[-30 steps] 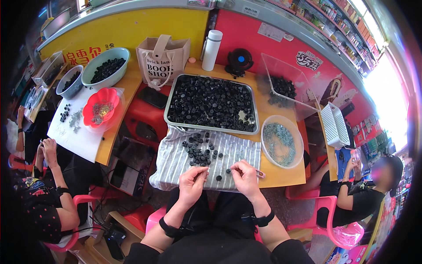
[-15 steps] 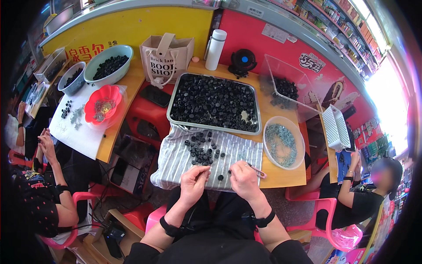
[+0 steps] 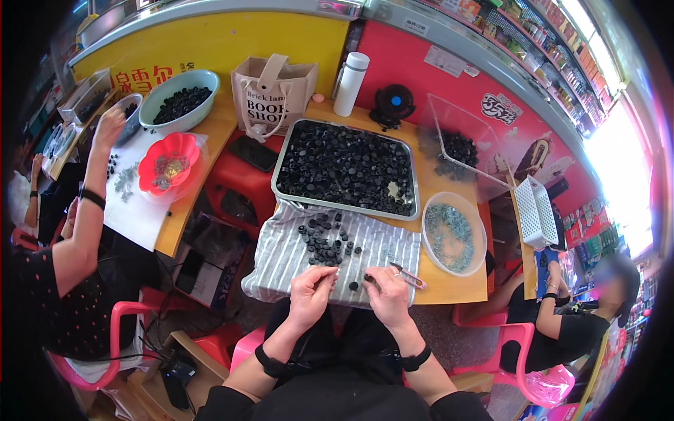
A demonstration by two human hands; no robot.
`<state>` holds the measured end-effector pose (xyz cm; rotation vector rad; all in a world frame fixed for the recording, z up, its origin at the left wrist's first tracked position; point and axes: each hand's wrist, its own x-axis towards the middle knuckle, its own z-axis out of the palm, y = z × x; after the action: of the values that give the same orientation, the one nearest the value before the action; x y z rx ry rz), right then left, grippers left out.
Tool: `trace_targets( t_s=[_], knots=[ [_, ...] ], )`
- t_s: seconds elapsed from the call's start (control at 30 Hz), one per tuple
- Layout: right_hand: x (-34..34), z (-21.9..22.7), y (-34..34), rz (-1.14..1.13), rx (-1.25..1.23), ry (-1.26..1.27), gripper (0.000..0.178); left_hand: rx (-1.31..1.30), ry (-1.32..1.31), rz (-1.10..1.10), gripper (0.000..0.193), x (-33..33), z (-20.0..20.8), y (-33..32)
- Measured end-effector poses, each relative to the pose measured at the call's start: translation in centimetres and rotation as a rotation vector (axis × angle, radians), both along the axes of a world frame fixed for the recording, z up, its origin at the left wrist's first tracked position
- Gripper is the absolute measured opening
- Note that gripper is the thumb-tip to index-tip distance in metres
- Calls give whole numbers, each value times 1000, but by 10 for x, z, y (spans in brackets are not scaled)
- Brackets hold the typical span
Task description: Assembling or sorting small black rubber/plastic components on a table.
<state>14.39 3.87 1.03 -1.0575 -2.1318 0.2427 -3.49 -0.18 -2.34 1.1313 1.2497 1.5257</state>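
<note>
My left hand (image 3: 312, 293) is closed in a pinch over the front of a grey striped cloth (image 3: 277, 249); whatever its fingertips hold is too small to make out. Level with it, my right hand (image 3: 390, 295) pinches a small round black cap (image 3: 370, 278). Another black cap (image 3: 353, 285) lies on the cloth between both hands. Beside my right fingers rests a slim tool with a pinkish handle (image 3: 414, 281), perhaps tweezers or snips. Farther up the cloth, loose black caps (image 3: 326, 242) lie in a scattered pile.
Beyond the cloth stands a metal tray (image 3: 344, 206) full of black caps. A round clear tub (image 3: 480, 245) of fine grey-green pieces sits at right. Behind are a canvas bag (image 3: 298, 84), white bottle (image 3: 351, 84) and small black fan (image 3: 393, 105). Co-workers sit on both sides.
My right hand has shifted slightly, and more of the slim tool shows beside it. My left hand stays nearly still. At left, the co-worker's arm has risen toward the bowls.
</note>
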Motion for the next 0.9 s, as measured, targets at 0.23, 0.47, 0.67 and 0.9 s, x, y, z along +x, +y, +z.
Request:
trace_targets(
  t_s=[0.23,0.47,0.67,0.9],
  knots=[
    [6,-7,2,-42,-69,84,27,-66,-149,-83,15,-3,-1,1],
    [-3,43,-13,44,27,24,25,-23,133,-235,18,10,45,9],
    [-7,50,-27,13,-116,261,26,-178,-481,-424,14,15,34,13],
    [-9,45,-32,40,-111,507,29,-147,-704,-443,9,17,41,9]
  ],
)
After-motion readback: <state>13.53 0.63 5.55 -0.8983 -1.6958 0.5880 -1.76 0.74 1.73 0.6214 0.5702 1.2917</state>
